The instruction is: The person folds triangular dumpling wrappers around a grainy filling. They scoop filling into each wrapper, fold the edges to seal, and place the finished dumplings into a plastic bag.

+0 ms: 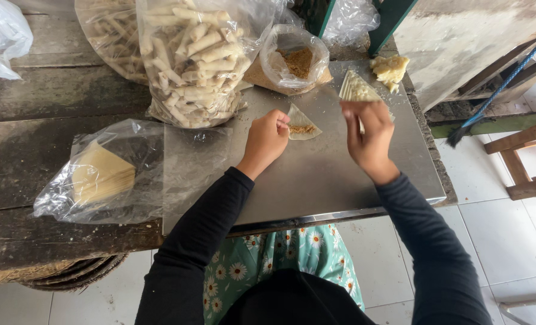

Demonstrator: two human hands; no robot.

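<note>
One wrapper [302, 124] is in work right now: a thin triangular pastry sheet lying flat on the metal sheet [316, 174], just off your left fingertips, with a small heap of brown crumbly filling [303, 129] already on it. So filling looks done for this piece; folding or rolling is not, the sheet is still open. Judging by the big clear bag of finished rolls [192, 57] just beyond your left hand, plus a second bag behind it, you're well into the batch. Still plenty of stock: a stack of unused wrappers [358, 90] right above your right hand, more pale sheets in the plastic bag [99, 174] well out past your left forearm, and the bag of brown filling [295, 60] between the rolls and the stack. Lump of pale dough or paste [389, 69] sits beyond the stack. Left hand [265, 139]: knuckles up, loosely curled, fingertips pinching or pressing the wrapper's near edge; can't tell which. Right hand [369, 135]: raised off the sheet, fingers bent together at the stack's lower corner, apparently pinching something there; can't tell whether it's a wrapper.
</note>
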